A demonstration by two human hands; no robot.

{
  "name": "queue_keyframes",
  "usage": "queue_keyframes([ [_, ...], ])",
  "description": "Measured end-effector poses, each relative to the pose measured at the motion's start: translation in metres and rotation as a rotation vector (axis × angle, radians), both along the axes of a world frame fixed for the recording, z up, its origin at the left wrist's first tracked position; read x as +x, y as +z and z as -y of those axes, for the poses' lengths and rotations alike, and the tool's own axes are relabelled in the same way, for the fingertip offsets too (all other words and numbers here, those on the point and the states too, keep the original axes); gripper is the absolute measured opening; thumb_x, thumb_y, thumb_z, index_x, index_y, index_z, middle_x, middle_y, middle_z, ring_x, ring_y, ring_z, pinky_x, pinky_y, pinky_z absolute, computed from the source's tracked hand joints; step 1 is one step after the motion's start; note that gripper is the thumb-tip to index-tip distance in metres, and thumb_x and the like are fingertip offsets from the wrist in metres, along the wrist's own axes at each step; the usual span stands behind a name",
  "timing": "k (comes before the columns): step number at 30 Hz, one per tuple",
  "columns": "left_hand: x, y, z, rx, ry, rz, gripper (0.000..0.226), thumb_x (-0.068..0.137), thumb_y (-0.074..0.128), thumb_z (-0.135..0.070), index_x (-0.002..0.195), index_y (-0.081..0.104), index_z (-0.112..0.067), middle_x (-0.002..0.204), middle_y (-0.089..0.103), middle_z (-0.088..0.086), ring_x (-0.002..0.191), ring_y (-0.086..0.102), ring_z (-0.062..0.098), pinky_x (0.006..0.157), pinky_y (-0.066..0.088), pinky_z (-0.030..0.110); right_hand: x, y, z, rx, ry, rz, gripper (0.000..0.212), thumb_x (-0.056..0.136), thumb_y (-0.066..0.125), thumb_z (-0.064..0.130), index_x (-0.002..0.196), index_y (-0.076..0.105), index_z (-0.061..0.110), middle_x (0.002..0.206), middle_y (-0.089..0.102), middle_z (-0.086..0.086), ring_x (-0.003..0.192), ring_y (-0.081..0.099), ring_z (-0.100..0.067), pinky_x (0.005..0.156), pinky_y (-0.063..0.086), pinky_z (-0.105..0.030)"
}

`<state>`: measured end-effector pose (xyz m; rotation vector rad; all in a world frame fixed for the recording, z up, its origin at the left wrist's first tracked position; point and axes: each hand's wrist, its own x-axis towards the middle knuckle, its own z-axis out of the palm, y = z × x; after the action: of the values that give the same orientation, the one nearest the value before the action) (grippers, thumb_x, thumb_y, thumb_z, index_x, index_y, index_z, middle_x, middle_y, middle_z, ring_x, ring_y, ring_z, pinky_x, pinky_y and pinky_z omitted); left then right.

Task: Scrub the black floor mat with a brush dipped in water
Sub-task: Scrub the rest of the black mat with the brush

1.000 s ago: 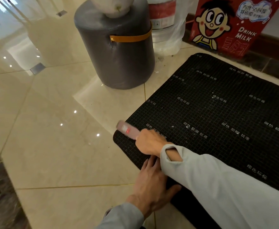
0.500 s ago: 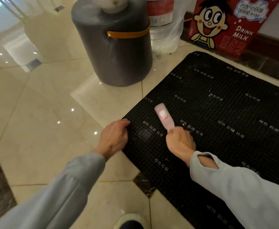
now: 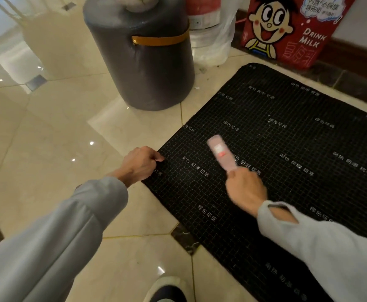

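Nearest, a shoe toe (image 3: 167,288) stands on glossy cream floor tiles (image 3: 47,149). The black floor mat (image 3: 287,138), gridded and printed with white characters, lies flat at right. The left hand (image 3: 140,164) grips the mat's left edge with curled fingers; the right hand (image 3: 245,188) clasps a pink brush (image 3: 220,153), blurred, apparently against the mat. Farther off stand a dark wrapped cylinder (image 3: 147,66) and a red milk carton (image 3: 287,29).

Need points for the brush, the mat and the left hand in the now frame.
brush (image 3: 220,152), head view, middle of the pink body.
black floor mat (image 3: 287,175), head view, bare gridded surface.
left hand (image 3: 140,163), head view, back of the hand at the mat's corner.
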<state>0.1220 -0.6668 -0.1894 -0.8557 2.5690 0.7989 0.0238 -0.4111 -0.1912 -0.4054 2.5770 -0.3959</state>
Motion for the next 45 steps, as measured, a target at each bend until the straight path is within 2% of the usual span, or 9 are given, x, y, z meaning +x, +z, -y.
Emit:
queue_keyframes([
  [2, 0.002, -0.002, -0.001, -0.022, -0.006, -0.007, 0.050, 0.089, 0.041, 0.000, 0.118, 0.071, -0.026, 0.132, 0.064, -0.001, 0.125, 0.056, 0.023, 0.108, 0.043, 0.043, 0.001, -0.004, -0.001, 0.045, -0.038, 0.037, 0.035, 0.099, 0.041, 0.031, 0.108, 0.064, 0.006, 0.091, 0.065, -0.011, 0.070, 0.056, -0.025, 0.061, 0.044, -0.032],
  [9, 0.000, 0.003, 0.003, 0.020, 0.011, -0.002, 0.049, 0.090, 0.042, 0.002, 0.115, 0.073, -0.026, 0.132, 0.063, -0.001, 0.127, 0.053, 0.022, 0.112, 0.038, 0.042, 0.094, 0.009, 0.020, -0.012, 0.418, 0.260, 0.030, 0.098, 0.039, 0.028, 0.099, 0.063, 0.011, 0.090, 0.066, -0.006, 0.078, 0.064, -0.024, 0.063, 0.049, -0.034],
  [15, -0.003, 0.006, 0.006, 0.138, 0.065, 0.001, 0.041, 0.095, 0.045, 0.001, 0.113, 0.074, -0.021, 0.127, 0.066, -0.004, 0.126, 0.053, 0.015, 0.113, 0.036, 0.038, 0.038, 0.003, 0.025, -0.012, 0.049, 0.031, 0.033, 0.101, 0.041, 0.033, 0.106, 0.063, 0.008, 0.088, 0.064, -0.005, 0.070, 0.059, -0.021, 0.054, 0.041, -0.030],
  [20, -0.006, 0.005, 0.012, 0.180, 0.090, -0.012, 0.039, 0.093, 0.047, 0.001, 0.108, 0.076, -0.020, 0.122, 0.069, -0.002, 0.122, 0.057, 0.016, 0.111, 0.040, 0.040, 0.104, 0.009, 0.046, 0.000, 0.366, 0.220, 0.027, 0.095, 0.043, 0.026, 0.104, 0.064, 0.012, 0.101, 0.068, -0.009, 0.088, 0.066, -0.028, 0.069, 0.050, -0.034],
  [24, -0.002, 0.002, 0.012, 0.153, 0.070, -0.004, 0.041, 0.094, 0.046, 0.001, 0.111, 0.075, -0.023, 0.125, 0.068, -0.004, 0.125, 0.055, 0.015, 0.113, 0.038, 0.040, 0.115, 0.018, 0.042, -0.056, 0.515, 0.343, 0.026, 0.095, 0.035, 0.019, 0.081, 0.056, 0.014, 0.082, 0.060, -0.007, 0.079, 0.063, -0.029, 0.060, 0.044, -0.032],
  [28, -0.002, 0.005, 0.000, 0.029, 0.013, -0.008, 0.034, 0.095, 0.048, -0.010, 0.115, 0.073, -0.023, 0.125, 0.067, -0.003, 0.120, 0.058, 0.020, 0.107, 0.043, 0.038, 0.050, 0.005, 0.016, -0.076, 0.140, -0.018, 0.036, 0.099, 0.036, 0.031, 0.095, 0.065, 0.011, 0.094, 0.069, -0.014, 0.083, 0.064, -0.033, 0.063, 0.041, -0.032],
  [31, -0.003, 0.005, -0.012, -0.096, -0.144, -0.020, 0.031, 0.097, 0.053, -0.030, 0.118, 0.071, -0.016, 0.125, 0.068, 0.000, 0.114, 0.064, 0.022, 0.100, 0.050, 0.042, 0.006, -0.004, -0.007, -0.035, -0.169, 0.052, 0.038, 0.100, 0.039, 0.033, 0.110, 0.064, 0.006, 0.095, 0.066, -0.014, 0.081, 0.062, -0.031, 0.064, 0.042, -0.032],
  [38, -0.018, -0.001, -0.034, -0.371, -0.294, 0.074, 0.043, 0.089, 0.051, -0.054, 0.107, 0.073, -0.022, 0.098, 0.074, 0.003, 0.082, 0.067, 0.027, 0.072, 0.058, 0.038, 0.075, -0.010, -0.022, -0.015, 0.221, 0.315, 0.031, 0.099, 0.037, 0.032, 0.085, 0.060, 0.016, 0.078, 0.063, -0.001, 0.061, 0.056, -0.017, 0.048, 0.036, -0.027],
  [45, -0.027, 0.004, -0.072, -0.472, -0.304, 0.047, 0.024, 0.092, 0.053, -0.033, 0.095, 0.064, -0.012, 0.098, 0.061, 0.010, 0.085, 0.062, 0.029, 0.081, 0.054, 0.045, 0.030, -0.006, -0.037, -0.068, 0.055, -0.060, 0.039, 0.103, 0.028, 0.036, 0.080, 0.052, 0.016, 0.076, 0.059, -0.002, 0.057, 0.049, -0.013, 0.051, 0.033, -0.032],
])
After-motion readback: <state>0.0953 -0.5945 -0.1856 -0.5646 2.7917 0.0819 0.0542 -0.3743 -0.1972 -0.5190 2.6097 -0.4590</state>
